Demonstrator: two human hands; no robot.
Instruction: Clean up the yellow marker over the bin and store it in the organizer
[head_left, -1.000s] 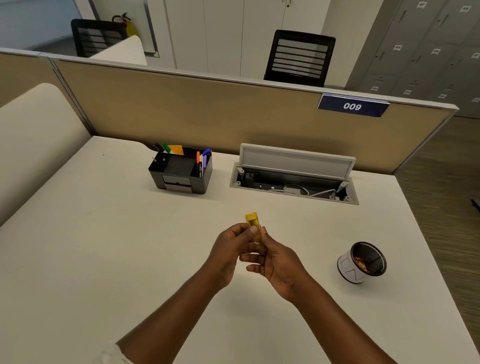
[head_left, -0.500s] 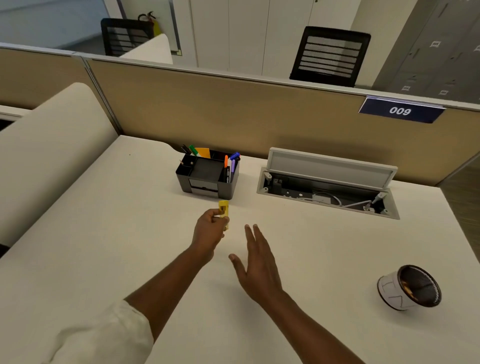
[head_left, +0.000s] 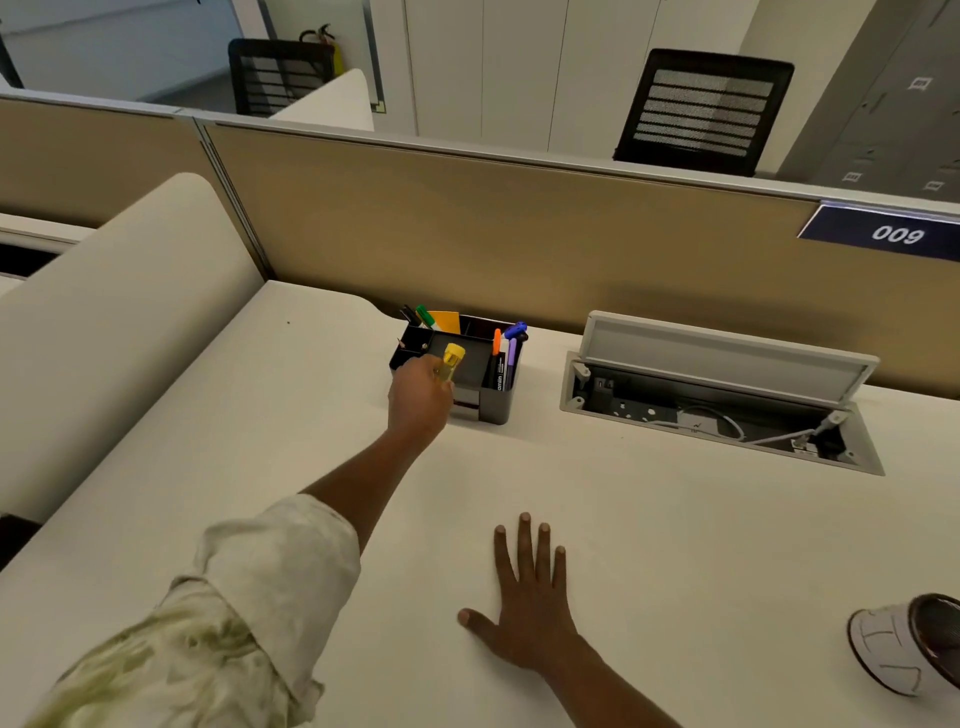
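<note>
While the left hand (head_left: 421, 397) reaches out over the near edge of the black organizer (head_left: 457, 366), it grips the yellow marker (head_left: 451, 361) in closed fingers, the marker's capped end tilted up above the organizer's wide middle compartment. Green, orange and purple pens (head_left: 506, 349) stand in the organizer's side and rear slots, with a yellow card at the back. The right hand (head_left: 530, 597) lies flat and spread on the bench (head_left: 675, 545), palm down, holding nothing, well apart from the organizer. That bench is a pale cream surface, bare over most of its width. To the right of the organizer a cable hatch (head_left: 722, 395) is sunk into the bench with its grey lid propped up, white cables showing inside. At the right edge a small round bin (head_left: 904, 644) lies tipped on its side, dark mouth facing right. A tan partition (head_left: 493, 223) runs along the far edge of the bench and carries a blue plate marked 009. Beyond it stand two black mesh-backed chairs, white cupboards and grey lockers.
</note>
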